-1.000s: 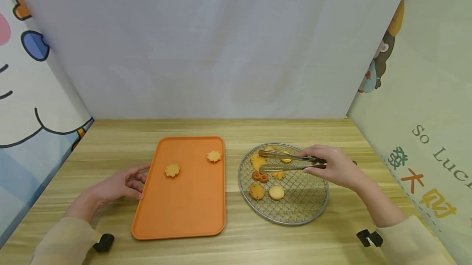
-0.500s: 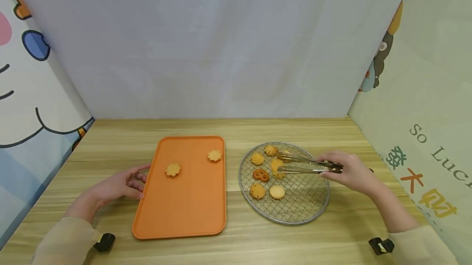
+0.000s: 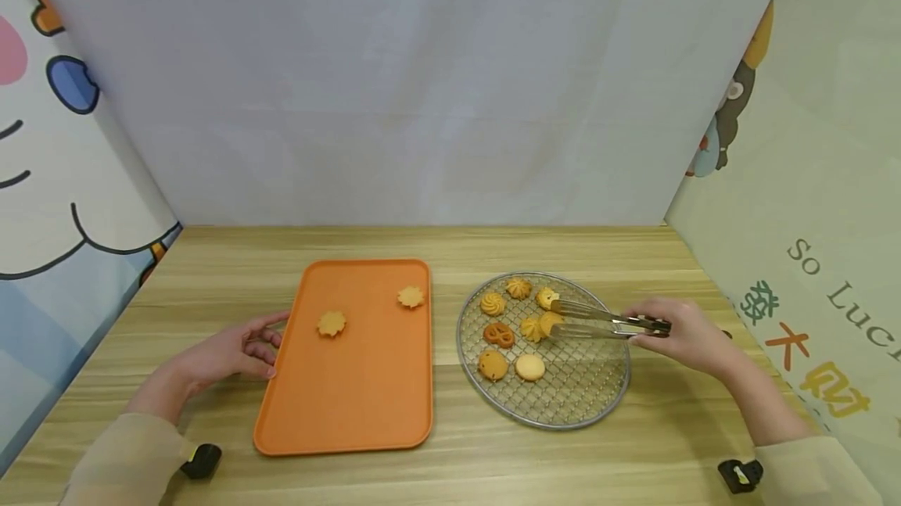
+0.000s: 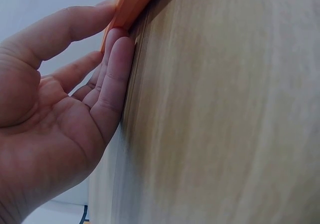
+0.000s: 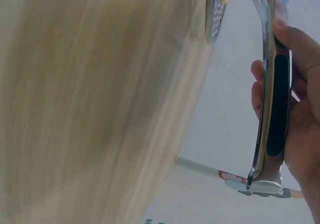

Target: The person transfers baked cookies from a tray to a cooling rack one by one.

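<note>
An orange tray [image 3: 352, 396] lies on the left of the table with two flower-edged cookies, one left of its middle [image 3: 332, 324] and one near the top right [image 3: 411, 297]. My left hand [image 3: 228, 353] holds its left rim with thumb and fingers. On the right, my right hand [image 3: 686, 338] grips metal tongs [image 3: 587, 318] by their dark handles, over a round wire rack [image 3: 563, 404]. Beside the lower tip, between the spread arms, is a cookie [image 3: 551, 324]; whether both arms touch it I cannot tell. It partly overlaps a piped cookie [image 3: 531, 328].
The rack also bears a pretzel [image 3: 498, 335], a pale round cookie [image 3: 530, 367], a speckled cookie [image 3: 492, 365], a swirl cookie [image 3: 492, 303] and other piped cookies. Behind the table [image 3: 450, 482] hangs a white cloth [image 3: 422, 99]. Printed panels flank it.
My right hand has drawn the tongs rightward over the rack, and the cookie at their tips has moved right with them. The left hand and tray have stayed in place.
</note>
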`<state>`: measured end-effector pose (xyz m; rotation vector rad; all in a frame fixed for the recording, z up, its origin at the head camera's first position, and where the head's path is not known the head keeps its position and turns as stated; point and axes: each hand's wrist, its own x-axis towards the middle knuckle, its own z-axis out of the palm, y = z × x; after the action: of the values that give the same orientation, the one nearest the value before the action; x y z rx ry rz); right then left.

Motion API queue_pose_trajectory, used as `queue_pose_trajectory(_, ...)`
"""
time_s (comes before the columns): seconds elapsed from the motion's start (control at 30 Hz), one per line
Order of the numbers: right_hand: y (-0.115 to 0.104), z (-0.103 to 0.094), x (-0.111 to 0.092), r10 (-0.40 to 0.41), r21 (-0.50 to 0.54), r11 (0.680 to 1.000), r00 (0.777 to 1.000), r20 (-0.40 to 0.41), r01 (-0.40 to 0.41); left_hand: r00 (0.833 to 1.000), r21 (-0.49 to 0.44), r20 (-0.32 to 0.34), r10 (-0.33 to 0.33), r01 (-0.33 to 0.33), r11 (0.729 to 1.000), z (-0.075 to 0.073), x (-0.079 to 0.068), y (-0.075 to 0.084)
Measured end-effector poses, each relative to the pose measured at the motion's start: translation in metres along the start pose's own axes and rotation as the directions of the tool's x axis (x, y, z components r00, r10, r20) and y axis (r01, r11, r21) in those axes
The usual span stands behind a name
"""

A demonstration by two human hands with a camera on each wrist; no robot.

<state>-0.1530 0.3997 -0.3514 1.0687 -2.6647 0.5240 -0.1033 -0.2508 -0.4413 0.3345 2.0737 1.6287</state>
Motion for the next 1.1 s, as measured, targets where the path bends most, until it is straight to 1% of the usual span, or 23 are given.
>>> queue_pose_trajectory(0.2,0.008,0.001,-0.006,0.02,-0.013,1.0,1.0,0.021,-0.02,1.0,0.003,0.003,0.001,-0.001,1.0,0.0,0.0,0.0)
queue_pose_trajectory(0.43,0.012,0.0,-0.011,0.062,-0.038,0.997,0.997,0.043,-0.061,1.0,0.002,0.003,-0.009,0.009,1.0,0.0,0.001,0.0)
queue_pose_trajectory(0.7,0.015,0.003,-0.014,0.059,0.003,0.998,0.997,0.054,-0.059,1.0,0.002,0.001,-0.008,0.008,1.0,0.0,0.001,0.0)
queue_pose_trajectory(1.1,0.018,0.006,-0.015,0.061,-0.001,0.998,0.997,0.051,-0.061,1.0,0.004,-0.007,-0.015,0.015,1.0,0.002,0.001,0.002)
